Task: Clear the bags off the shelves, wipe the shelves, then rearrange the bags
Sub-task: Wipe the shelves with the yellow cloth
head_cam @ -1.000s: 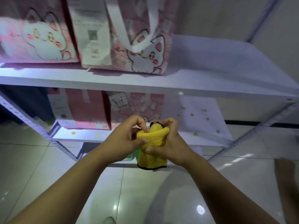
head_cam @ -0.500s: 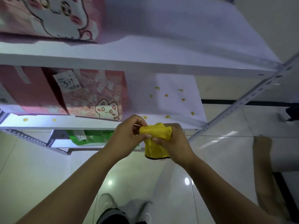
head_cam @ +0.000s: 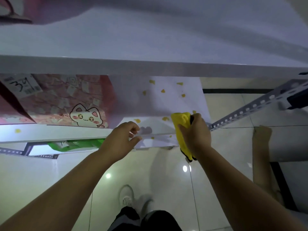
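The right hand (head_cam: 195, 133) curls its fingers round a folded yellow microfibre cloth (head_cam: 182, 122), which lies at the front right corner of the white middle shelf board (head_cam: 156, 104) and hangs past its edge. The left hand (head_cam: 120, 141) is beside it at the shelf's front edge, fingers loosely bent and holding nothing. Yellow specks (head_cam: 163, 91) dot the board. A pink cat-print bag (head_cam: 71, 104) stands on its left part. Below lies glossy tiled floor (head_cam: 166, 174).
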Motion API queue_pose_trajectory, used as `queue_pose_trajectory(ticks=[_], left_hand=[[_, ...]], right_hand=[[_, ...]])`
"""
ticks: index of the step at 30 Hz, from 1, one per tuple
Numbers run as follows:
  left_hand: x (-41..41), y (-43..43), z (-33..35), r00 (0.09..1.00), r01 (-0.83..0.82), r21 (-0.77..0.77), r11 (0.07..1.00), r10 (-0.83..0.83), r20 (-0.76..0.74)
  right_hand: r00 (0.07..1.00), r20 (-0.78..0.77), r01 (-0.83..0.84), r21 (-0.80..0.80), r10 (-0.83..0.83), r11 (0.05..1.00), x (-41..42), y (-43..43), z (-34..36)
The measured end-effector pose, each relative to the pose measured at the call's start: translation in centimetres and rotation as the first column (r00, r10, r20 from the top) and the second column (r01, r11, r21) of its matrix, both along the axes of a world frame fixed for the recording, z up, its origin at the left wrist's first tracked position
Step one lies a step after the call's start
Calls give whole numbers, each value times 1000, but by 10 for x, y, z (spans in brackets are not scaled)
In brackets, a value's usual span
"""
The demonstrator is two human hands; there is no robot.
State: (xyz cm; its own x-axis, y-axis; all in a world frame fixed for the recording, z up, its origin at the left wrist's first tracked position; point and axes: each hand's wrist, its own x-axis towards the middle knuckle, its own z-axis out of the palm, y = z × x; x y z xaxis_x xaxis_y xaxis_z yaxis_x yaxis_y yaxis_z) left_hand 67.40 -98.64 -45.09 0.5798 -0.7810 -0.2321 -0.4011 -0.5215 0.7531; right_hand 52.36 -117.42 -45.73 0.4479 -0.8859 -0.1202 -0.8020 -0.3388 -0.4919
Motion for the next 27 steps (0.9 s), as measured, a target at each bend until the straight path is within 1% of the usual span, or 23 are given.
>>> queue_pose_trajectory(ticks=[2,4,5,6,8,9,10,12,14,15,17,18,20,21,24,27], left_hand=[[3,-8,-7,1000,-5,22,1000,5,17],[3,-14,-14,999,-20,45,999,19,35],[2,-18,-18,999,-30,59,998,28,44],[1,-21,-23,998,-39,75,996,35,55],[-3,-25,-32,996,-53,107,993,45,79],[-5,-27,-38,994,-65,116,991,54,93],[-8,-27,-43,992,-82,125,989,69,105],[-12,-25,-53,983,-138,149,979,117,145],[-16,-22,-61,964,-187,189,964,143,225],[-16,-21,-65,951,-193,207,959,131,279],[-13,-18,-73,925,-167,252,953,63,375],[-11,-17,-76,917,-146,290,946,19,399],[-7,-13,-79,913,-95,374,922,-69,401],[-5,-10,-81,912,-72,386,920,-96,399],[0,-1,-86,911,-52,361,931,-104,399],[1,6,-94,914,-39,382,923,-122,387]], right_hand=[[997,5,80,-88,-80,993,12,-17,-7],[994,-73,71,-169,-84,983,24,-33,-17],[991,-126,22,-162,-43,987,30,-40,-25],[984,-177,-41,-117,20,992,36,-46,-33],[952,-237,-197,17,196,980,44,-48,-49],[926,-249,-284,37,284,958,44,-46,-59],[895,-278,-359,16,349,933,40,-43,-68],[857,-347,-434,-85,382,897,30,-40,-79],[871,-319,-437,-155,374,886,21,-46,-84],[871,-295,-450,-162,392,878,18,-51,-86],[841,-309,-500,-132,444,856,15,-60,-91],[829,-325,-516,-128,456,847,16,-61,-94],[828,-340,-514,-148,445,845,21,-57,-98],[836,-338,-504,-164,432,848,25,-53,-100],[857,-318,-478,-194,406,857,46,-37,-104],[822,-324,-541,-188,468,820,66,-17,-106]])
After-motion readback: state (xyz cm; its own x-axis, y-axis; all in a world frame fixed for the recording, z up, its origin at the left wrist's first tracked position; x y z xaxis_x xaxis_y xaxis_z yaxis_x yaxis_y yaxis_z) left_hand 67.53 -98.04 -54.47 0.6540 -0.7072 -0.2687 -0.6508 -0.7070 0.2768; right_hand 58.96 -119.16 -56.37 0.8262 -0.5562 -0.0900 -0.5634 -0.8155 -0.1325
